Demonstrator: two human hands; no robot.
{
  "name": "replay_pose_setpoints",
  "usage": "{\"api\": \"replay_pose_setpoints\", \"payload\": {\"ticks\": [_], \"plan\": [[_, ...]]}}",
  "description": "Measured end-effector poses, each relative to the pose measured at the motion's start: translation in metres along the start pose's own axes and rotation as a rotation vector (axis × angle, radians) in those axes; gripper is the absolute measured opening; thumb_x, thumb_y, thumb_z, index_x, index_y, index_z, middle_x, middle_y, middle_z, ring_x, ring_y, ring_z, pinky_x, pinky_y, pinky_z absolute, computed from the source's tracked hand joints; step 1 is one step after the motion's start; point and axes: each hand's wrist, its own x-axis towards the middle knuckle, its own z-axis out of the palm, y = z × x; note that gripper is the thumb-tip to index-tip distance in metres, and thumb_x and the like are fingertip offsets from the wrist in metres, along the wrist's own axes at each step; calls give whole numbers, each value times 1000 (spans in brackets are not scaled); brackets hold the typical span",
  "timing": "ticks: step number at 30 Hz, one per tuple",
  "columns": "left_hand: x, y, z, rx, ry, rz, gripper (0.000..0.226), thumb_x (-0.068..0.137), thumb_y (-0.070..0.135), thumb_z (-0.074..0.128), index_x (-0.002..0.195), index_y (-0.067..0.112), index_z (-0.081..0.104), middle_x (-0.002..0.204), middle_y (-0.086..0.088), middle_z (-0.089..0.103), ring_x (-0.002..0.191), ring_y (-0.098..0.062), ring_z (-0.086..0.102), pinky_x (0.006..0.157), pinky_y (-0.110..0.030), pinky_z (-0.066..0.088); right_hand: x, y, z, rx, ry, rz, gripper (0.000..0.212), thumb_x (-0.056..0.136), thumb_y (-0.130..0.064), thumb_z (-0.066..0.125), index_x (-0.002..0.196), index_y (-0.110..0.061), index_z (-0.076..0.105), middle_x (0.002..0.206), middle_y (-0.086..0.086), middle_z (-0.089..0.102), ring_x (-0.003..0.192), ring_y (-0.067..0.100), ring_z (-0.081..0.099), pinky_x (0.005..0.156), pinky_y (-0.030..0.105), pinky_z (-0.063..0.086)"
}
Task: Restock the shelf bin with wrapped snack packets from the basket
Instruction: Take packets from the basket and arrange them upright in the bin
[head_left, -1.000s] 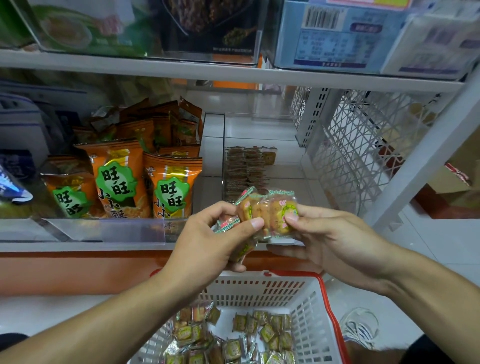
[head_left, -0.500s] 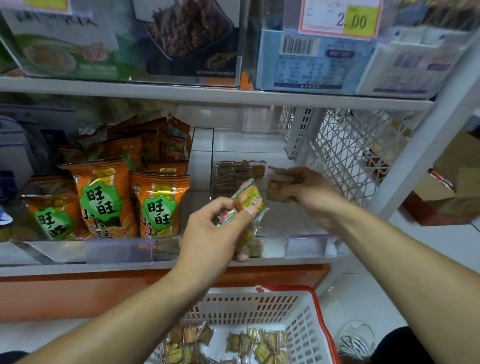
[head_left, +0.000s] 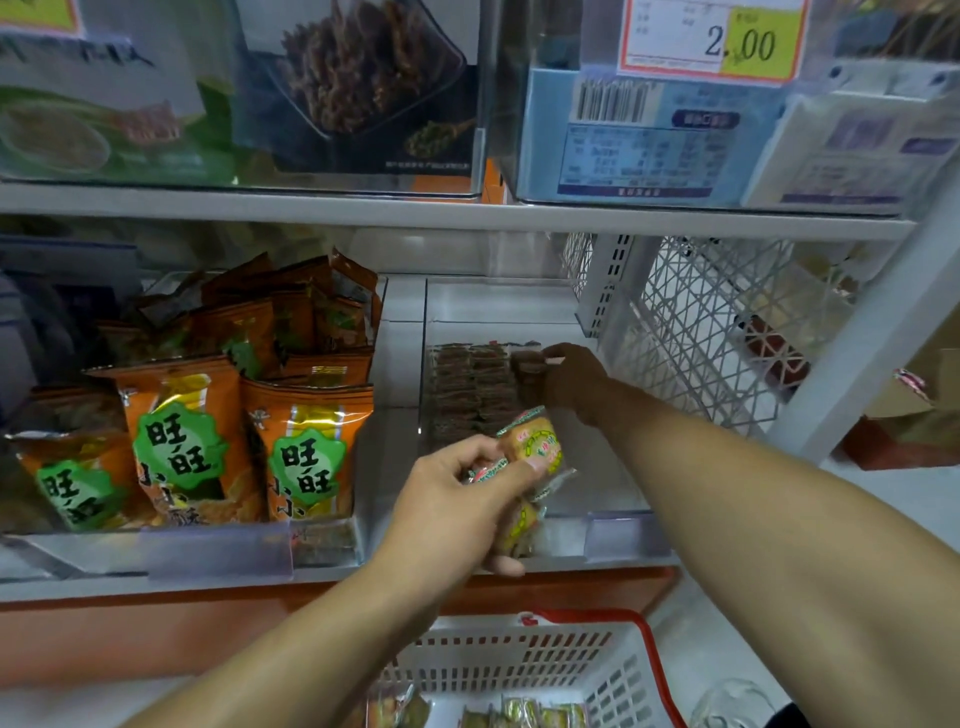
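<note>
The right hand (head_left: 571, 382) pinches a snack packet (head_left: 527, 359) at the stacked rows inside the clear shelf bin (head_left: 613, 499). The left hand (head_left: 462, 499) grips several packets (head_left: 532, 447) above the white basket (head_left: 524, 660) on the pale floor (head_left: 930, 499).

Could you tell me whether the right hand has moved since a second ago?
Yes. The right hand has left the left hand and reached deep into the clear shelf bin, to the stacked packets.

Right hand (head_left: 574, 382) outstretched, fingers curled in a pinch; left hand (head_left: 457, 506) nearer, fingers curled, gripping.
</note>
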Motion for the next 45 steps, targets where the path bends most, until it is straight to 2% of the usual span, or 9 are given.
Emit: {"api": "replay_pose_setpoints", "payload": {"ticks": [3, 8, 13, 19, 23, 29, 34, 38, 45], "plan": [[1, 3, -1, -18, -36, -44, 31, 83, 33, 80, 94, 6, 69, 69, -4, 61, 58, -15, 64, 49, -32, 57, 3, 1, 5, -85, 58, -40, 63, 91, 4, 58, 148, -9, 37, 142, 18, 49, 111, 25, 53, 83, 25, 40], [0, 6, -1, -5, -55, -53, 31, 85, 32, 79, 94, 4, 68, 72, -4, 63, 59, -12, 65, 48, -31, 57, 0, 1, 15, -143, 84, -82, 65, 86, 3, 66, 145, -10, 42, 134, 25, 54, 101, 24, 51, 76, 29, 42], [-4, 9, -2, -7, -51, -39, 27, 87, 30, 78, 99, 6, 72, 75, -3, 67, 62, -11, 68, 49, -32, 59, -10, -4, 6, -172, 106, -119, 60, 93, -13, 67, 148, -11, 42, 147, 17, 48, 127, 32, 53, 105, 34, 46], [-12, 10, -8, -50, -64, -16, 26, 84, 34, 79, 96, 12, 76, 75, 0, 68, 62, -11, 67, 51, -32, 59, -85, -42, -16, -34, 17, -306, 15, 93, -20, 69, 106, -12, 72, 95, 5, 74, 82, 24, 70, 69, 32, 60], [-15, 11, -12, -95, -92, -36, 28, 81, 41, 79, 97, 18, 78, 80, 0, 71, 64, -8, 68, 53, -31, 59, -162, -49, -40, 28, -414, -208, 49, 87, -58, 64, 103, -13, 76, 77, -3, 71, 63, 10, 63, 52, 22, 51], [-21, 16, -16, -204, -111, -144, 46, 71, 60, 73, 94, 21, 77, 88, -4, 78, 74, -13, 75, 53, -29, 59, -201, -27, -38, 284, -447, -248, 30, 81, -6, 73, 110, -15, 69, 84, 1, 73, 69, 8, 69, 59, 21, 56], [-24, 22, -13, -331, -24, -256, 61, 84, 70, 59, 102, 14, 76, 84, -10, 79, 67, -18, 76, 56, -33, 61, -205, -14, -45, 486, -370, -156, 40, 74, -9, 75, 113, -11, 66, 99, 9, 77, 79, 15, 73, 62, 24, 56], [-26, 22, -13, -349, 9, -259, 62, 93, 67, 50, 100, 12, 76, 91, -16, 79, 74, -27, 78, 55, -37, 62, -217, -8, -41, 146, -485, -381, 36, 82, -17, 75, 118, -16, 71, 104, 13, 74, 88, 12, 67, 70, 22, 52], [-31, 18, -11, -354, -2, -260, 47, 108, 43, 41, 111, 9, 74, 104, -25, 76, 84, -35, 76, 64, -48, 63, -227, -4, -31, -458, -225, -608, 44, 85, -33, 79, 126, -43, 66, 99, -8, 56, 92, 3, 58, 87, 22, 45]]}}
